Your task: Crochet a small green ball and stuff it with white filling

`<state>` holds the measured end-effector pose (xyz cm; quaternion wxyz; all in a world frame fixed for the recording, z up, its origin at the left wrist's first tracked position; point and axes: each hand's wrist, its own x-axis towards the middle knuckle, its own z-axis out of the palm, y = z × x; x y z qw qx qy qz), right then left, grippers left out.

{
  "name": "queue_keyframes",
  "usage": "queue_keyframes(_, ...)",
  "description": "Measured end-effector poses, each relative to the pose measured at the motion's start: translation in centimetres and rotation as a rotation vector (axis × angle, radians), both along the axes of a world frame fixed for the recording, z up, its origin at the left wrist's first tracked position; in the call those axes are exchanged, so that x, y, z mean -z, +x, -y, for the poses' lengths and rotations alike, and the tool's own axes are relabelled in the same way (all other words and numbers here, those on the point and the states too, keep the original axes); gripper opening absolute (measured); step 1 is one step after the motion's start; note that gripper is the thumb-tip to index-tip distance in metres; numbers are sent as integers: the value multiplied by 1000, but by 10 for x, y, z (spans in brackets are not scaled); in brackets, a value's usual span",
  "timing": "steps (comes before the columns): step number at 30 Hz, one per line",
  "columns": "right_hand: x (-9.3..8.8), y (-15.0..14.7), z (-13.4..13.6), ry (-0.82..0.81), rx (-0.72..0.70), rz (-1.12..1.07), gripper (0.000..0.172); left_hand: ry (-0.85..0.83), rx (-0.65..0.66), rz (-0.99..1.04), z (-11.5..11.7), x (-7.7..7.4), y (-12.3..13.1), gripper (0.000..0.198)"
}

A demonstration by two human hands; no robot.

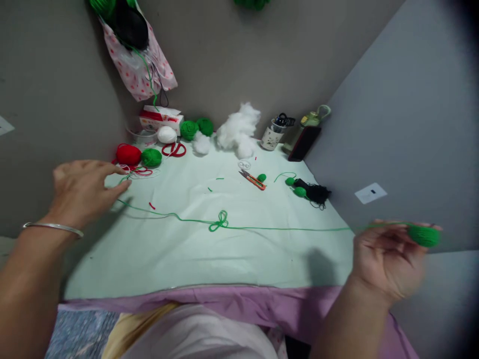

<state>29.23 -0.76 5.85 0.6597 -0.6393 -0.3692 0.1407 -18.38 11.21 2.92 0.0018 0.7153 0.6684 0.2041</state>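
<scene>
My left hand (84,189), with a silver bangle on the wrist, hovers over the left side of the pale green table (187,249); its fingertips pinch one end of a long green yarn strand (262,228). The strand runs across the table, with a small tangled loop (220,220) in the middle, to my right hand (389,262). My right hand is raised off the table's right edge and its fingers hold a small green crocheted piece (423,235).
At the back lie red (127,154), green (151,157) and white (166,134) yarn balls, white stuffing (239,130), red scissors (174,149), orange thread snips (252,179), a cup of tools (272,134), a phone (304,142) and a black yarn bundle (316,192). A patterned bag (138,65) hangs on the wall.
</scene>
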Motion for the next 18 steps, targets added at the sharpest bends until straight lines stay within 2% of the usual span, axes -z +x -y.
queue_keyframes(1, 1, 4, 3, 322, 9, -393, 76, -14, 56, 39, 0, 2, 6, 23)
queue_keyframes(2, 3, 6, 6, 494, -53, -661, 73, -21, 120, 122, 1, 6, 13, 26)
queue_keyframes(3, 4, 4, 7, 615, -119, -875, 70, -35, 190, 236, 2, 10, 23, 28)
queue_keyframes(4, 6, 1, 7, 659, -188, -1000, 68, -65, 274, 342, 5, 15, 34, 31)
queue_keyframes(7, 9, -11, 6, 621, -346, -1092, 49, -167, 571, 384, 17, 35, 77, 25)
queue_keyframes(9, 11, -16, 5, 613, -395, -1104, 37, -197, 636, 352, 25, 48, 104, 19)
queue_keyframes(12, 12, -17, 5, 640, -398, -1131, 47, -190, 662, 324, 27, 60, 126, 8)
queue_keyframes(13, 12, -15, 6, 636, -390, -1118, 49, -179, 658, 324, 22, 61, 124, 7)
queue_keyframes(15, 12, -13, 8, 628, -368, -1064, 47, -144, 616, 334, 6, 56, 105, 14)
queue_keyframes(18, 11, -11, 12, 654, -370, -1068, 39, -37, 437, 374, -25, 34, 52, 19)
